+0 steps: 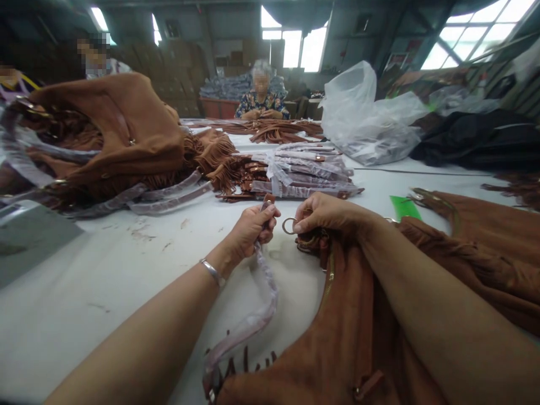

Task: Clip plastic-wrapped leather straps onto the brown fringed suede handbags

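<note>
My left hand (252, 229) is closed round the end of a brown strap (265, 281) wrapped in clear plastic, which hangs down towards me. My right hand (324, 214) pinches a small metal ring (289, 225) fixed to the corner of a brown suede fringed bag (337, 337) lying under my right forearm. The strap end and the ring are a few centimetres apart. A silver bangle (211, 271) sits on my left wrist.
A heap of brown fringed bags (118, 135) lies at the left. Bundled wrapped straps (295, 174) sit mid-table on the white table (84, 292). Clear plastic bags (367, 112) and dark cloth (476, 140) are at the right. People sit across the table.
</note>
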Action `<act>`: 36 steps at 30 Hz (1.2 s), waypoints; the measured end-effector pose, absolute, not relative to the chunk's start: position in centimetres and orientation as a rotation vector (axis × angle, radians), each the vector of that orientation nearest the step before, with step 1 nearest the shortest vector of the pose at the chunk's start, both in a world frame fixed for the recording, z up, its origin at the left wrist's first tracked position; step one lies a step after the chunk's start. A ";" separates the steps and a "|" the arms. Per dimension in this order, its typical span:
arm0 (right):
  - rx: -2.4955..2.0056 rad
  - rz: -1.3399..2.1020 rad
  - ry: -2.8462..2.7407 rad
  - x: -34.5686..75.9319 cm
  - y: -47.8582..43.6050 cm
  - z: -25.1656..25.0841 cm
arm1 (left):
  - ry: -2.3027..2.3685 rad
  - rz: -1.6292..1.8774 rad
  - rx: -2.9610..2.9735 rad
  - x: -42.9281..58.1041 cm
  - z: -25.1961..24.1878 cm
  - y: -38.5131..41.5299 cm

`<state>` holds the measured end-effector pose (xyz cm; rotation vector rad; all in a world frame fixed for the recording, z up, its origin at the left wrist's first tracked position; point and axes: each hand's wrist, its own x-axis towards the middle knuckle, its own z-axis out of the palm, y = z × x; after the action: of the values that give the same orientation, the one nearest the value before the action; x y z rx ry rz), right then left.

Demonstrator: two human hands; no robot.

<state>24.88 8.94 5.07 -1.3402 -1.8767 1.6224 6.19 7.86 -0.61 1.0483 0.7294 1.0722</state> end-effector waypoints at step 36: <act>-1.104 1.675 -2.114 25.5 8.4 5.2 | 0.932 0.532 1.296 6.8 3.6 8.7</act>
<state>25.55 8.38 5.24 -1.1041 -2.1141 1.6749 6.81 8.71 3.58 1.2965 0.9316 0.5317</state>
